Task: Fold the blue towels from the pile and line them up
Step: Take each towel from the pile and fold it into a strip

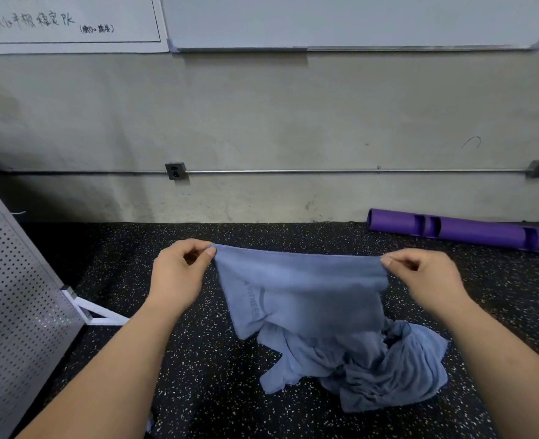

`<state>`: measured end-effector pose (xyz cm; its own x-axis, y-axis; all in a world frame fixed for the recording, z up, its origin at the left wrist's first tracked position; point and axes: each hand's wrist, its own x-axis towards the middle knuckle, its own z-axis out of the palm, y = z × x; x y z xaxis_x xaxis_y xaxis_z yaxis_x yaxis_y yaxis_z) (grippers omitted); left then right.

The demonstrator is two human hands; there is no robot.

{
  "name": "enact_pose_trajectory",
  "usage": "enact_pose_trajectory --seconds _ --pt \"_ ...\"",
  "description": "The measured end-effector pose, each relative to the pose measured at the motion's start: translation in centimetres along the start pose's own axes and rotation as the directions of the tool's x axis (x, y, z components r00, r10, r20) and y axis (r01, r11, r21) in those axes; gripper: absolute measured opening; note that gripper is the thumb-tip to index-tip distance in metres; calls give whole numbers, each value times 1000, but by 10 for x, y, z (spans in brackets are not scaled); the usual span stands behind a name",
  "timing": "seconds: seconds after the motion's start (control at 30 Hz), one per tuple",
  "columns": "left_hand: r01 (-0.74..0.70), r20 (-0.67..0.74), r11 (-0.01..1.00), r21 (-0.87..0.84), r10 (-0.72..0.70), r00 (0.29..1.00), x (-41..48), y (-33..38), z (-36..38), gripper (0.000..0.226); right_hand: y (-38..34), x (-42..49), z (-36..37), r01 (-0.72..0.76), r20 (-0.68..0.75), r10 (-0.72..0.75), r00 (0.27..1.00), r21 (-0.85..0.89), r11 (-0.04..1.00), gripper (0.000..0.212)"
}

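A blue towel point(306, 293) hangs in the air, stretched between both hands above the floor. My left hand point(179, 274) pinches its upper left corner between thumb and fingers. My right hand point(426, 277) pinches the upper right corner the same way. Faint lettering shows on the towel's left side. Under and behind its lower edge lies a crumpled pile of blue towels point(382, 372) on the black speckled floor point(217, 384).
A grey perforated metal panel point(18, 312) with a white foot leans at the left. A purple tube point(464, 231) lies along the wall at the right. The wall point(261, 122) carries a conduit, an outlet and whiteboards.
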<state>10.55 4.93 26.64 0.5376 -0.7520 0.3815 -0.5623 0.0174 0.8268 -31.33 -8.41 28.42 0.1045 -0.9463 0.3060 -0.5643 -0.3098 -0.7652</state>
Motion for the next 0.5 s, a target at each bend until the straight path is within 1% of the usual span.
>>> enact_pose_trajectory --seconds 0.1,0.13,0.2,0.23,0.33,0.37,0.43,0.47,0.5 --pt "-11 -37 1000 6 11 999 -1 2 1 7 -3 3 -1 24 -120 -6 993 145 989 7" --pt "-9 -39 1000 4 9 999 -1 3 1 7 -3 4 0 34 -132 -15 991 141 989 6" --pt "2 -25 1000 26 -2 1000 -1 3 1 6 -2 2 3 19 -51 -17 999 23 1000 10" --pt "4 -20 999 39 -3 1000 -1 3 1 6 -1 1 5 4 -50 -4 999 3 1000 10" --pt "9 -24 999 40 -8 1000 -2 6 1 10 -6 3 4 10 -163 13 987 140 990 5" --pt "16 -25 999 42 -15 1000 -2 6 1 10 -8 4 4 17 -154 5 988 143 990 5" --pt "31 -27 998 50 -29 999 -1 5 0 9 -8 2 6 18 -71 -13 997 69 997 7" --pt "33 -29 998 55 -31 999 -1 5 0 7 -7 0 7 22 -66 -19 998 42 999 7" --pt "31 -31 998 56 -29 999 -1 4 -1 6 -7 -1 7 24 -94 -21 995 35 999 5"
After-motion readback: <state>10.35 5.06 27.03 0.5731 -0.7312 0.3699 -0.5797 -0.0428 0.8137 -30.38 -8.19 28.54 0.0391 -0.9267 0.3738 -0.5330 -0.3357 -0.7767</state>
